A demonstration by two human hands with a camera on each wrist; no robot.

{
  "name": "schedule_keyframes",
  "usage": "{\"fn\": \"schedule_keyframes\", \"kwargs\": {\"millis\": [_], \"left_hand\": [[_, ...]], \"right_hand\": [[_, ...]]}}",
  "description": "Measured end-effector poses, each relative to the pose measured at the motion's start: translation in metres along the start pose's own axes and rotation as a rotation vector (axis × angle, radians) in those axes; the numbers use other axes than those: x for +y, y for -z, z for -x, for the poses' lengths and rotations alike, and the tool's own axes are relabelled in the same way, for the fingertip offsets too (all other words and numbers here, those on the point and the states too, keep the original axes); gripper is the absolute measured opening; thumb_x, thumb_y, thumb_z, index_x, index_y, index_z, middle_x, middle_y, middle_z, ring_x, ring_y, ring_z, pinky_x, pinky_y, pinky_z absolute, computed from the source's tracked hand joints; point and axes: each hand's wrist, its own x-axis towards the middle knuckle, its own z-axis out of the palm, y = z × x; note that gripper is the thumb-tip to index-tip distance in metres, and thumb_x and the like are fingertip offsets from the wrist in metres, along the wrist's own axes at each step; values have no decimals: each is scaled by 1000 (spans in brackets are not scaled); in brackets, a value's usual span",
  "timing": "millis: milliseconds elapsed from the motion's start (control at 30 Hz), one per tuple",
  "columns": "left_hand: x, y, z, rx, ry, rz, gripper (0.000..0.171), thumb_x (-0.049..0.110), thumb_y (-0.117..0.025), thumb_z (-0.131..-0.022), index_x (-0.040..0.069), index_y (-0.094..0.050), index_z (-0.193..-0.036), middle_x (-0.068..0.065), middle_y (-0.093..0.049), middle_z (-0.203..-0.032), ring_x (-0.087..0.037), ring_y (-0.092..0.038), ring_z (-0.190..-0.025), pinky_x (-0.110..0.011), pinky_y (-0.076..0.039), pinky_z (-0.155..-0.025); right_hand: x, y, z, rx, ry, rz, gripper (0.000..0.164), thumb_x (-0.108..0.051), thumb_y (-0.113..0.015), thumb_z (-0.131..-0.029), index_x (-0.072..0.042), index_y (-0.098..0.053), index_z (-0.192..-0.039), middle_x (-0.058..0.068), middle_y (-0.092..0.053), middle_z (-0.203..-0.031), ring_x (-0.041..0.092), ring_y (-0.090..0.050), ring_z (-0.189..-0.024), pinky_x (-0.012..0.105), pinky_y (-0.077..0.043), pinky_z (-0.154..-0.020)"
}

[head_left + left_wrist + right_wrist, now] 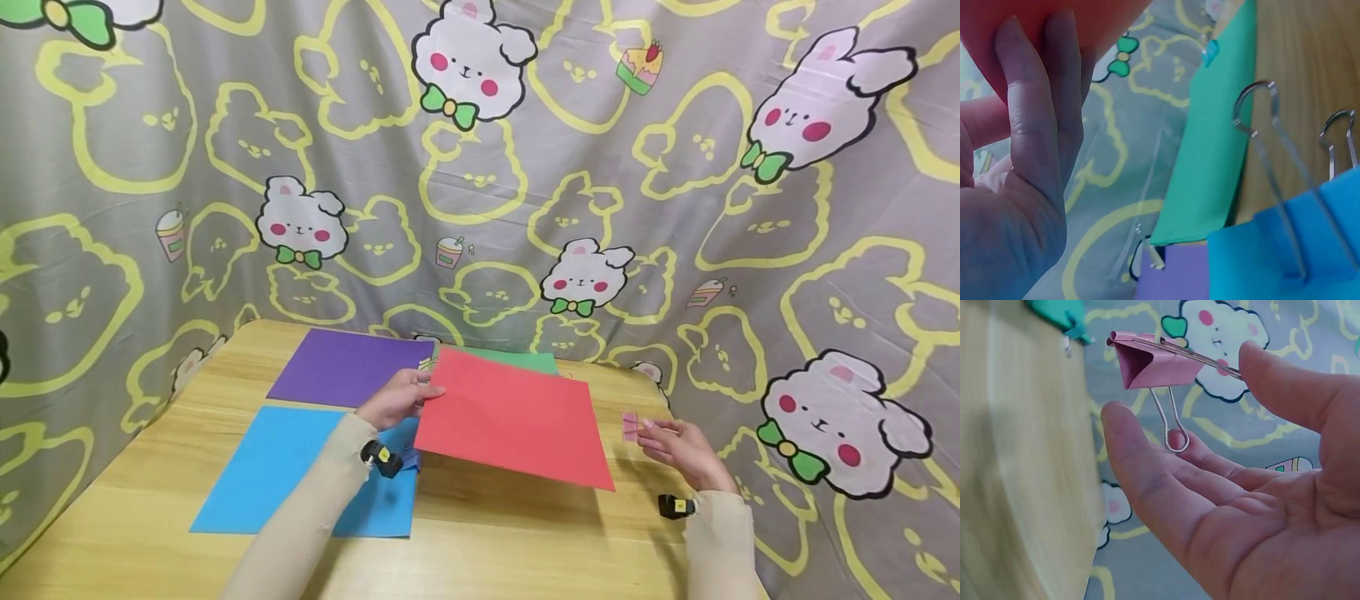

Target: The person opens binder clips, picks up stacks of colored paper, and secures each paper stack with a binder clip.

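My left hand [397, 398] pinches the left edge of a red sheet of paper [517, 421], which is held tilted above the table. In the left wrist view the fingers [1029, 119] lie against the red sheet [1097, 22]. To the right, my right hand [686, 454] holds a pink binder clip [630, 427], apart from the sheet. In the right wrist view the thumb is at one wire handle of the pink binder clip [1163, 369], and the other handle points down toward the fingers.
Blue paper [262, 467] lies at the front left, with a blue binder clip [410, 459] on its right edge. Behind it is purple paper [337, 367]. Green paper [517, 360], partly covered by the red sheet, lies at the back. A patterned curtain [480, 208] surrounds the wooden table [480, 558].
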Motion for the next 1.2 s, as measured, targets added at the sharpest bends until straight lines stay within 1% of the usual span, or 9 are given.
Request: {"fn": "schedule_keyframes", "kwargs": {"millis": [133,300,367,500,633,767,900,1067,1200], "left_hand": [[3,8,4,23,-29,4,49,14,-57,-106,-6,-47,-150,4,-78,-94,-10,-76,-82,-34,-65,-78],[3,17,7,56,-21,12,48,16,-58,-106,-5,-48,-149,4,-79,-96,-12,-77,-84,-35,-65,-79],[3,21,7,75,-13,18,48,16,-59,-106,-4,-49,-148,3,-79,-96,-12,-77,-84,-35,-65,-78],[1,30,8,107,-10,26,50,18,-59,-106,-4,-47,-149,4,-78,-96,-12,-77,-84,-35,-65,-76],[-2,37,11,128,-11,28,52,21,-60,-106,-5,-47,-150,5,-78,-96,-11,-76,-85,-33,-65,-75],[-3,41,15,135,-15,39,55,24,-60,-106,-4,-44,-152,6,-78,-98,-10,-76,-86,-31,-64,-75],[-4,42,20,132,-21,47,56,24,-58,-107,-4,-42,-153,8,-77,-100,-8,-75,-87,-29,-63,-77],[-8,46,24,137,-17,80,59,24,-59,-107,-5,-39,-154,8,-78,-99,-7,-75,-85,-27,-63,-77],[-13,49,27,148,-12,106,61,24,-60,-106,-5,-38,-155,8,-78,-99,-7,-75,-83,-26,-63,-77]], "right_hand": [[-6,-5,-4,-22,31,-22,78,-37,-52,-109,22,-22,-151,31,-60,-139,6,-71,-106,29,-59,-97],[-9,-11,-13,-35,45,-62,77,-37,-50,-110,22,-23,-151,31,-58,-141,3,-70,-103,26,-59,-97],[-10,-13,-16,-33,47,-86,77,-37,-50,-110,22,-23,-152,26,-62,-137,2,-70,-102,24,-58,-96],[-13,-20,-21,-4,45,-168,73,-36,-53,-109,20,-29,-150,7,-72,-116,2,-72,-96,22,-59,-93],[-16,-28,-26,35,40,-320,53,-27,-59,-107,14,-46,-137,-1,-76,-95,7,-75,-89,25,-62,-88],[-17,-34,-31,44,43,-432,29,-20,-62,-105,5,-59,-120,2,-77,-90,13,-77,-87,28,-63,-86],[-16,-40,-34,37,44,-472,19,-19,-62,-105,-1,-66,-106,4,-77,-88,15,-77,-86,29,-63,-85],[-14,-48,-39,30,25,-501,20,-22,-63,-105,-3,-67,-102,4,-78,-86,16,-78,-85,31,-63,-87],[-14,-55,-43,23,20,-486,34,-25,-64,-105,7,-61,-116,4,-77,-87,16,-78,-85,31,-63,-88]]}}
